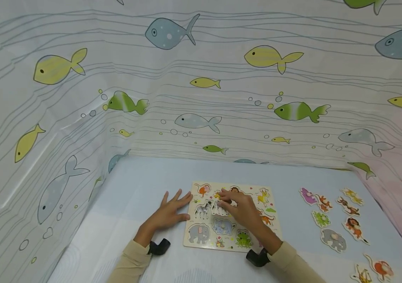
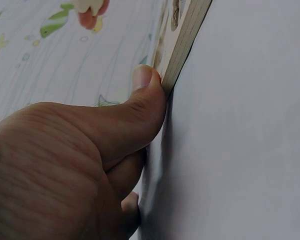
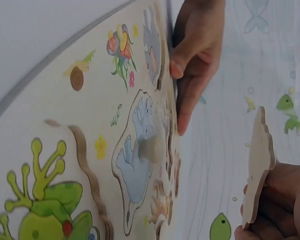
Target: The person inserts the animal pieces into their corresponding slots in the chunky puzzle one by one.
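My right hand (image 1: pixel 241 208) pinches a zebra puzzle piece (image 1: pixel 219 208) above the wooden puzzle board (image 1: pixel 208 244). In the right wrist view the thin wooden piece (image 3: pixel 259 160) is tilted, clear of the board's surface. My left hand (image 1: pixel 165 214) lies with fingers spread at the board's left side, its thumb (image 2: pixel 145 100) touching the board's edge (image 2: pixel 182 50). A printed zebra (image 1: pixel 202 211) shows just left of the held piece. Below it, a blue hippo piece (image 1: pixel 223 226) with a knob (image 3: pixel 152 149) sits in its recess. My right hand hides part of the board's middle.
Loose animal pieces lie on the pale table right of the board: a purple piece (image 1: pixel 308 195), a frog (image 1: pixel 321 218), an elephant (image 1: pixel 333 239), a lion (image 1: pixel 354 228) and several others. A monkey piece (image 1: pixel 381 269) lies nearer. Fish-patterned cloth (image 1: pixel 236 90) walls the table.
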Demonstrator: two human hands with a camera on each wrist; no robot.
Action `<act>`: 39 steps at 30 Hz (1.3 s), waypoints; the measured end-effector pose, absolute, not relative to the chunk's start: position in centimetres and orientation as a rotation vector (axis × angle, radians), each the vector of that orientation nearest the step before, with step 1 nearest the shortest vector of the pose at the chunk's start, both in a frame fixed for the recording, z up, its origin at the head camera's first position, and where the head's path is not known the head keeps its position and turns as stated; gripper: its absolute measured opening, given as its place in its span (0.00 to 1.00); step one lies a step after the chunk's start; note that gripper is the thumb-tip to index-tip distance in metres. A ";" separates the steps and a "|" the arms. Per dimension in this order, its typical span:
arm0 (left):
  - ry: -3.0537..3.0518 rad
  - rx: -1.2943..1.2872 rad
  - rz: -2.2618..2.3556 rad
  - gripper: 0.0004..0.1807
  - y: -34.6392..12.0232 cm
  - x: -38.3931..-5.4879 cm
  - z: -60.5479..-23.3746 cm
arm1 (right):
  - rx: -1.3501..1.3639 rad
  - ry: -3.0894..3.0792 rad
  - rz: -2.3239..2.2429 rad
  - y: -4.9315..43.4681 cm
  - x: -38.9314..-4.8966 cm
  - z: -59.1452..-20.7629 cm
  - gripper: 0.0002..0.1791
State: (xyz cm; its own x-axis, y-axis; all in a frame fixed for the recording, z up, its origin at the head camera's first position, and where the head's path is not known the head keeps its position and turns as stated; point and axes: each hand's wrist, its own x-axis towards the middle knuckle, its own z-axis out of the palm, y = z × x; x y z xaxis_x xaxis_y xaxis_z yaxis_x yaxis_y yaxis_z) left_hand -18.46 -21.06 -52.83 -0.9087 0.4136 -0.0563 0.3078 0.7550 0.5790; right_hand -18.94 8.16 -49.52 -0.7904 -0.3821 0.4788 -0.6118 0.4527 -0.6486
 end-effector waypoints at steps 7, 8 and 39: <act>2.765 0.576 0.864 0.41 -21.1 -18.5 -52.8 | 0.871 -2.425 1.322 6.5 -18.9 -50.2 0.03; 2.761 0.581 0.868 0.41 -21.1 -18.5 -52.8 | 0.872 -2.422 1.324 6.3 -19.0 -50.2 0.03; 2.759 0.661 0.849 0.41 -21.5 -18.5 -52.8 | 0.774 -2.534 1.383 2.6 -19.9 -52.1 0.10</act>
State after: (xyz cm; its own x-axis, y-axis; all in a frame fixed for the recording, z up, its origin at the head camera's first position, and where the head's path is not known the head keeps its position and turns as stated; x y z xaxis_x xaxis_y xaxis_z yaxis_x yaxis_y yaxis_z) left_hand -18.53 -21.48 -52.84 -0.8850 0.4639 -0.0399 0.3613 0.7381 0.5699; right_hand -19.93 2.61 -52.12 -0.8550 -0.3661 0.3673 -0.5069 0.4407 -0.7408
